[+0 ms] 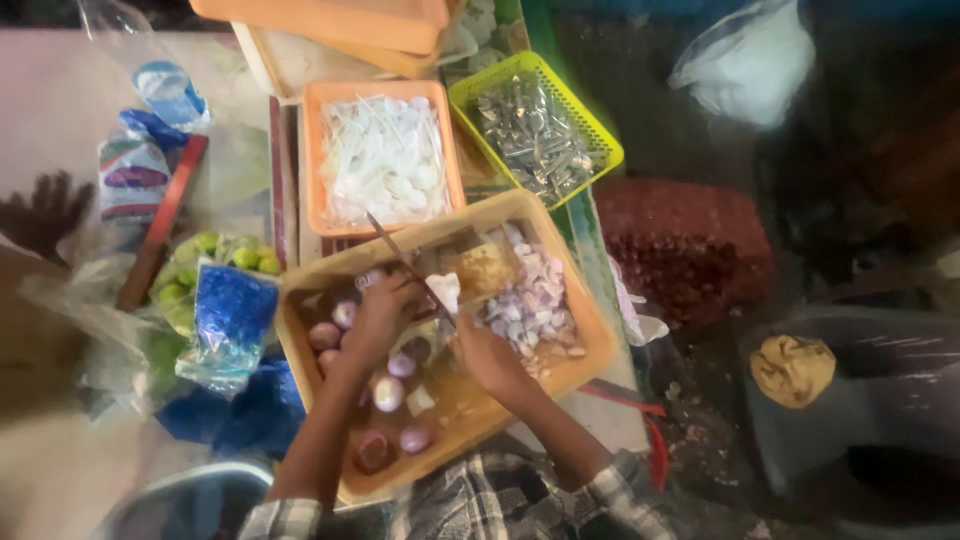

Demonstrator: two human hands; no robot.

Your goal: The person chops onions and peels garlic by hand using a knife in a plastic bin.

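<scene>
**Two hands at work over a tray of onions**

Both hands meet over a shallow tan plastic tray (585, 355) that lies tilted in front of the person. The left hand (378, 315) is curled narrow, its fingers bent down onto something small near the tray's middle; what it grips is too blurred to name for sure, though a pale wedge-shaped piece (445, 292) shows just beside its fingertips. The right hand (488, 358) is closed around the handle of a thin long-bladed knife (402, 258), whose blade runs up and to the left, past the left hand and over the tray's far rim.

Whole peeled purple-white onions (388, 393) lie scattered in the near left part of the tray, around and below the left wrist. Cut pinkish onion pieces (530, 300) are heaped in the far right part, just beyond the right hand.

Behind the tray stand an orange rectangular plastic basket (312, 160) filled with white pieces and, to its right, a yellow-green mesh basket (590, 125) holding small silvery dried fish. To the left, a clear bag of small green limes (235, 255) lies near a blue mesh packet (232, 310). The person's sleeves are checked cloth (620, 490).
</scene>
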